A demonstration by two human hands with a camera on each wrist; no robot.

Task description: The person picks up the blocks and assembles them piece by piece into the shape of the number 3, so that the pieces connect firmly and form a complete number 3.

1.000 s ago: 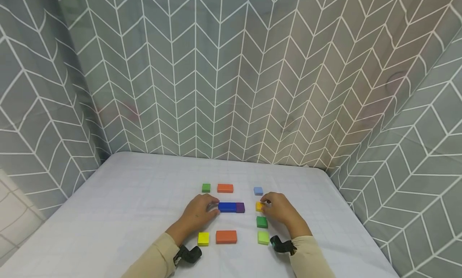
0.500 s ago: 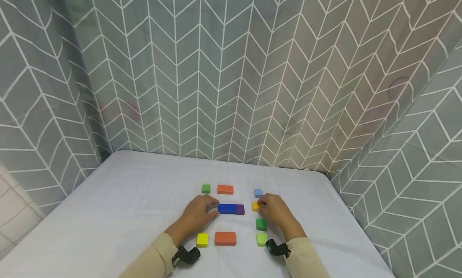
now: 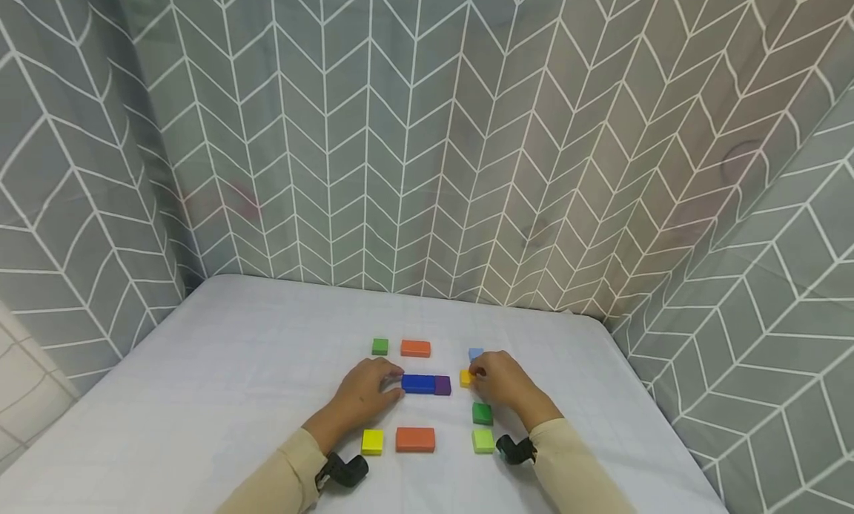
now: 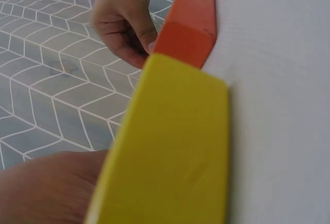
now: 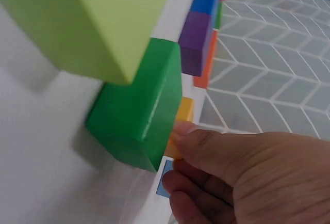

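Note:
My right hand (image 3: 507, 384) pinches a small amber block (image 3: 465, 378) between thumb and fingers, a short gap to the right of a purple block (image 3: 442, 386). That purple block sits end to end with a longer blue block (image 3: 418, 383). At the blue block's left end, my left hand (image 3: 363, 391) holds it with thumb and index finger at its corners. In the right wrist view the thumb presses on the amber block (image 5: 184, 110), partly hidden behind a dark green block (image 5: 139, 102).
Around the row on the white-covered table (image 3: 220, 395) lie an orange-red block (image 3: 416, 348) and green block (image 3: 380, 347) behind, another orange-red block (image 3: 415, 440) and yellow block (image 3: 372, 442) in front. To the right are light blue (image 3: 475, 354) and lime (image 3: 483, 440) blocks.
My right hand has slid the amber block leftward, closer to the purple block. My left hand has stayed at the blue block's end.

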